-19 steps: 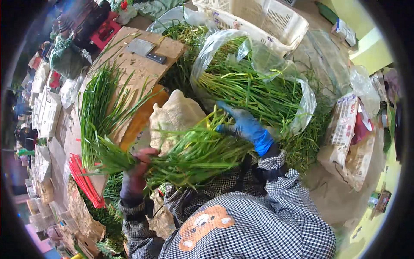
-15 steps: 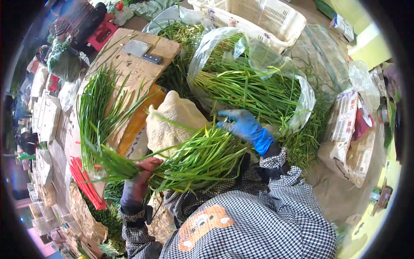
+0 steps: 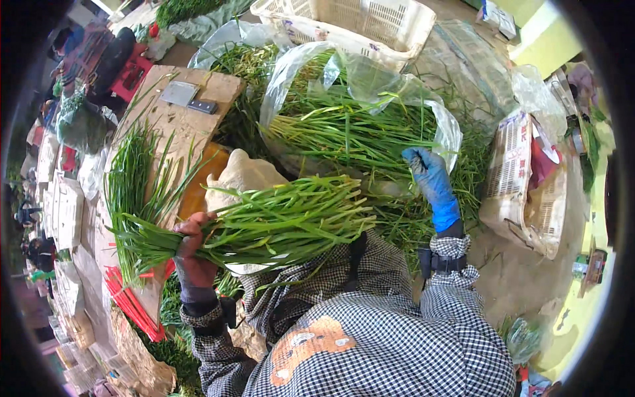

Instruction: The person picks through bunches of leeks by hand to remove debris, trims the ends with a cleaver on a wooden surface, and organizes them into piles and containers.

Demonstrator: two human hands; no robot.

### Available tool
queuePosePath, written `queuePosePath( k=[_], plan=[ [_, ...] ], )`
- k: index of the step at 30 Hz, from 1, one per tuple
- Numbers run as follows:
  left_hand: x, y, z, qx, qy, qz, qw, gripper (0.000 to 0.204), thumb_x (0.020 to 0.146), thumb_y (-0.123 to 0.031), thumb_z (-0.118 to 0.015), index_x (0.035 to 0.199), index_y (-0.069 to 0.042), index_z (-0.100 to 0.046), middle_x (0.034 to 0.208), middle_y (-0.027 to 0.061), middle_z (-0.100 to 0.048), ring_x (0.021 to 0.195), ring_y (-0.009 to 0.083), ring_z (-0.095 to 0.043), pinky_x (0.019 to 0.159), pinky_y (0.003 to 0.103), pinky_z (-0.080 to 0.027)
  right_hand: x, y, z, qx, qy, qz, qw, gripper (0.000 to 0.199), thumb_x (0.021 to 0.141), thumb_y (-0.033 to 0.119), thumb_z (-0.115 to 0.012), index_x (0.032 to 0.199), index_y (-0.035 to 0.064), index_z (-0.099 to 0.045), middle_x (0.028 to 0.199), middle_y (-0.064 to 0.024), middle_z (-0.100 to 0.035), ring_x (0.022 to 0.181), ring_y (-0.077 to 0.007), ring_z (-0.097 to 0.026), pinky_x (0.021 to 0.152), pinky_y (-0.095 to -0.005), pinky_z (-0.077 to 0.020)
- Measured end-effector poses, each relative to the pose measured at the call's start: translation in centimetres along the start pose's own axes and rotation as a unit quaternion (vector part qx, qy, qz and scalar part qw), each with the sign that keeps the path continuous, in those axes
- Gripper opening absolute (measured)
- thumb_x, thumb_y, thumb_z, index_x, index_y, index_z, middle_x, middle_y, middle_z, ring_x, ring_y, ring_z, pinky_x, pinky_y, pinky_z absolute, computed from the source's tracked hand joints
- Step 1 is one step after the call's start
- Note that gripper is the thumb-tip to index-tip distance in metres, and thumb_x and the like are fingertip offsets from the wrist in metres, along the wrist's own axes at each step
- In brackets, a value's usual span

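The left hand (image 3: pixel 192 248), in a dark reddish glove, has its fingers wrapped tight around the stem end of a bundle of green chives (image 3: pixel 278 221), which lies across the lap, tips fanned out to the right. The right hand (image 3: pixel 430 182), in a blue glove, was resting against the bundle's far end a moment ago; now it has lifted off and reaches into the clear plastic bag (image 3: pixel 357 119) of loose chives, fingers curled down among the stalks (I cannot tell whether they grip any). So the bundle seems not yet full. It looks fresh, long and slightly splayed, beside a cardboard board (image 3: pixel 172 116) bearing more chives.
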State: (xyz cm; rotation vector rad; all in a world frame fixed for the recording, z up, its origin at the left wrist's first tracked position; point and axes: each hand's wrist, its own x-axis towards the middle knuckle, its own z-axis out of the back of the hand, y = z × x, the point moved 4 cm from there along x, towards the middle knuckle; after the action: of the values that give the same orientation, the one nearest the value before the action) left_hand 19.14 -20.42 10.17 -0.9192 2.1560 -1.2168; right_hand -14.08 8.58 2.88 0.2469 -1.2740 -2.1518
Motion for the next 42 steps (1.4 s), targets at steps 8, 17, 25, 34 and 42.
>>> queuePosePath(
  k=[8, 17, 25, 34, 42],
  plan=[
    [-2.5, 0.3, -1.4, 0.113, -0.068, -0.011, 0.991, 0.007, 0.085, -0.01, -0.052, 0.083, -0.003, -0.051, 0.097, 0.0098, -0.056, 0.096, 0.023, -0.054, 0.088, 0.038, -0.041, 0.0, 7.9, -10.8, 0.024, 0.182, 0.133, 0.974, 0.061, 0.077, 0.052, -0.058, 0.115, 0.0037, -0.054, 0.081, -0.0222, -0.061, 0.081, -0.0363, -0.06, 0.071, -0.0405, -0.0461],
    [-9.7, 3.3, 3.8, 0.035, -0.044, 0.123, 0.991, 0.036, 0.08, -0.007, -0.052, 0.115, -0.001, -0.045, 0.094, -0.0021, -0.047, 0.095, 0.0042, -0.044, 0.088, 0.02, -0.035, -0.3, 6.5, -13.7, 0.061, 0.209, 0.052, 0.975, 0.028, 0.081, 0.008, -0.06, 0.108, 0.0116, -0.062, 0.074, -0.011, -0.062, 0.061, -0.0122, -0.054, 0.06, -0.0264, -0.0446],
    [-10.8, 6.1, 5.5, -0.118, -0.111, 0.142, 0.977, 0.026, 0.076, -0.015, -0.056, 0.1, -0.015, -0.046, 0.098, -0.0025, -0.047, 0.096, 0.0121, -0.048, 0.087, 0.03, -0.039, 0.7, 5.8, -9.0, 0.323, 0.092, -0.098, 0.937, 0.018, 0.087, 0.014, -0.054, 0.099, 0.0015, -0.061, 0.082, 0.0032, -0.06, 0.064, -0.005, -0.049, 0.056, -0.0181, -0.0401],
    [-8.8, 3.3, 6.3, -0.154, -0.133, 0.104, 0.973, 0.02, 0.08, -0.015, -0.054, 0.1, -0.017, -0.051, 0.106, 0.0083, -0.058, 0.1, 0.0265, -0.055, 0.086, 0.045, -0.046, -4.4, -2.8, 11.1, 0.076, -0.185, -0.197, 0.96, 0.027, 0.085, 0.017, -0.057, 0.108, 0.0024, -0.057, 0.076, 0.0019, -0.055, 0.063, -0.0052, -0.05, 0.054, -0.0213, -0.0423],
    [-5.4, 3.3, 9.7, -0.118, -0.134, 0.052, 0.982, 0.021, 0.08, -0.014, -0.051, 0.099, -0.008, -0.054, 0.105, 0.0075, -0.057, 0.098, 0.0254, -0.055, 0.086, 0.043, -0.046, -8.8, -5.3, 7.6, -0.173, 0.072, -0.216, 0.958, 0.059, 0.082, 0.026, -0.062, 0.129, -0.0001, -0.039, 0.119, -0.0181, -0.052, 0.108, -0.0231, -0.051, 0.086, -0.0313, -0.0432]
  ],
)
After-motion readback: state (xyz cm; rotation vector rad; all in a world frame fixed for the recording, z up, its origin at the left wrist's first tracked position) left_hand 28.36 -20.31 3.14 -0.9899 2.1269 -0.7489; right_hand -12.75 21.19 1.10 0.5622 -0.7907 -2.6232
